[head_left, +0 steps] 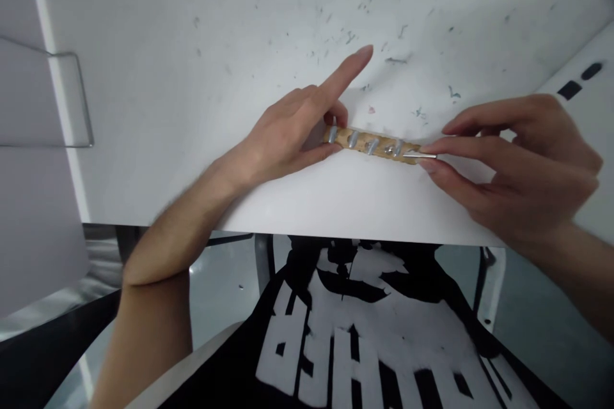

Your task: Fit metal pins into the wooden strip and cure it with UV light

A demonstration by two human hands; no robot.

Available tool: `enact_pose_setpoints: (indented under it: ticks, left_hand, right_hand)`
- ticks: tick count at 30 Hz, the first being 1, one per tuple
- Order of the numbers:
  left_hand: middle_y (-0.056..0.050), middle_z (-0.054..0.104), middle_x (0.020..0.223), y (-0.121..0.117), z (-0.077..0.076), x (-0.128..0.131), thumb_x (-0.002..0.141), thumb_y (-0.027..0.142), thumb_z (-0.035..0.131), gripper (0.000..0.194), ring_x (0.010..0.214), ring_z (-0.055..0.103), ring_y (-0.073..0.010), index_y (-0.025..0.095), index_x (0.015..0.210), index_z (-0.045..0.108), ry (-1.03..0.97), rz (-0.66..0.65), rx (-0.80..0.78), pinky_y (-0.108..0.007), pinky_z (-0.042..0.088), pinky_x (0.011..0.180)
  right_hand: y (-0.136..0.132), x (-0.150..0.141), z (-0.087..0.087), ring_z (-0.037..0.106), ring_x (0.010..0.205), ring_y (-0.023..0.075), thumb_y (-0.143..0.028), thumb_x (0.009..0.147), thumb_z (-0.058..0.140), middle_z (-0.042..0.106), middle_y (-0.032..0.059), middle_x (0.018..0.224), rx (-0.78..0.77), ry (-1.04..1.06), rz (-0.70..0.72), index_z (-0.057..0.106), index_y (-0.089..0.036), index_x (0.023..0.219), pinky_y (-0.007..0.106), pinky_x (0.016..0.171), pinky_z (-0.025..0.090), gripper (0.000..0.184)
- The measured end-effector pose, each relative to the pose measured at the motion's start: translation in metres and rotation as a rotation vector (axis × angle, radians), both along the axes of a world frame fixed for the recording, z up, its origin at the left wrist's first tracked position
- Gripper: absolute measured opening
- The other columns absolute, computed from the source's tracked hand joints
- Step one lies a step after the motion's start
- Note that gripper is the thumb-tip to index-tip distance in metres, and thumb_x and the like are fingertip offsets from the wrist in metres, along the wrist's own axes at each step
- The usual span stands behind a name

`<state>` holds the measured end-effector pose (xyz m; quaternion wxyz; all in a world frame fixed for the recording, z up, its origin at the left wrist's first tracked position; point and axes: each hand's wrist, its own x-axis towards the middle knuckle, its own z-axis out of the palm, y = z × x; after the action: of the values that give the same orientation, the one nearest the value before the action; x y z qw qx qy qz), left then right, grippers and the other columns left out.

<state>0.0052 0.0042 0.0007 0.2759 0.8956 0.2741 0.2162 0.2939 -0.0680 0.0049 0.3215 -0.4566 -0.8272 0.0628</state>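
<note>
A narrow wooden-looking strip (362,143) with slanting silver-grey bands across it lies in the middle of the view, near the front of the white table. My left hand (283,131) pinches its left end between thumb and bent fingers, while the index finger points out away from it. At the right end, my right hand (532,166) has thumb and fingertip closed on a thin, short silver metal rod (422,155). This rod overlaps the strip's end; whether it touches the strip I cannot tell. Small shiny bits sit on the strip near its right half.
The white tabletop (167,96) has dark specks and smudges towards the back. A bent metal wire frame (86,102) stands at the left edge. At the right is a white panel (582,115) with dark marks. My black-and-white printed shirt (384,332) is below the table's front edge.
</note>
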Motion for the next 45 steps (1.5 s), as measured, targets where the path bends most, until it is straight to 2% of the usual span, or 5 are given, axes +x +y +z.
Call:
enact_pose_setpoints:
  ticks: [15, 25, 31, 39, 45]
  left_hand:
    - [-0.002, 0.07, 0.107, -0.0023, -0.0031, -0.0046, 0.101, 0.047, 0.056, 0.079, 0.095, 0.068, -0.017, 0.03, 0.165, 0.015, 0.071, 0.063, -0.098, -0.037, 0.059, 0.095]
    - [-0.001, 0.069, 0.106, -0.0015, 0.0011, -0.0041, 0.098, 0.031, 0.063, 0.084, 0.097, 0.066, -0.0145, 0.026, 0.166, 0.013, 0.077, 0.037, -0.065, -0.034, 0.056, 0.097]
    - [-0.002, 0.069, 0.107, -0.0011, -0.0006, -0.0034, 0.1, 0.044, 0.058, 0.081, 0.097, 0.069, -0.0169, 0.03, 0.166, 0.013, 0.067, 0.041, -0.077, -0.038, 0.058, 0.095]
    - [-0.002, 0.067, 0.103, 0.0007, -0.0023, -0.0034, 0.1, 0.044, 0.059, 0.083, 0.091, 0.066, -0.0172, 0.026, 0.165, 0.012, 0.017, -0.006, 0.009, -0.04, 0.059, 0.088]
    - [-0.002, 0.068, 0.109, -0.001, -0.0002, -0.0033, 0.101, 0.052, 0.056, 0.079, 0.1, 0.07, -0.0191, 0.03, 0.165, 0.014, 0.075, 0.045, -0.117, -0.042, 0.059, 0.096]
  right_hand:
    - [0.0042, 0.0006, -0.0032, 0.054, 0.087, 0.007, -0.016, 0.075, 0.077, 0.062, -0.0015, 0.107, 0.169, -0.116, 0.031, 0.063, -0.022, 0.104, 0.026, 0.078, 0.047, 0.033]
    - [0.001, 0.0029, -0.0055, 0.056, 0.092, 0.0081, -0.018, 0.075, 0.078, 0.061, -0.0025, 0.111, 0.116, -0.135, -0.006, 0.063, -0.024, 0.108, 0.026, 0.082, 0.048, 0.036]
    - [0.0021, 0.0018, -0.0051, 0.057, 0.096, 0.007, -0.02, 0.08, 0.075, 0.062, -0.0034, 0.112, 0.11, -0.099, -0.029, 0.065, -0.023, 0.109, 0.023, 0.081, 0.046, 0.03]
    - [0.0056, 0.0008, -0.0051, 0.058, 0.095, 0.0088, -0.017, 0.078, 0.075, 0.062, -0.0012, 0.11, 0.149, -0.125, -0.02, 0.064, -0.022, 0.11, 0.024, 0.079, 0.045, 0.034]
    - [0.0032, -0.0009, 0.0002, 0.055, 0.09, 0.0063, -0.014, 0.074, 0.078, 0.062, -0.0017, 0.11, 0.11, -0.099, 0.012, 0.065, -0.023, 0.111, 0.023, 0.078, 0.047, 0.041]
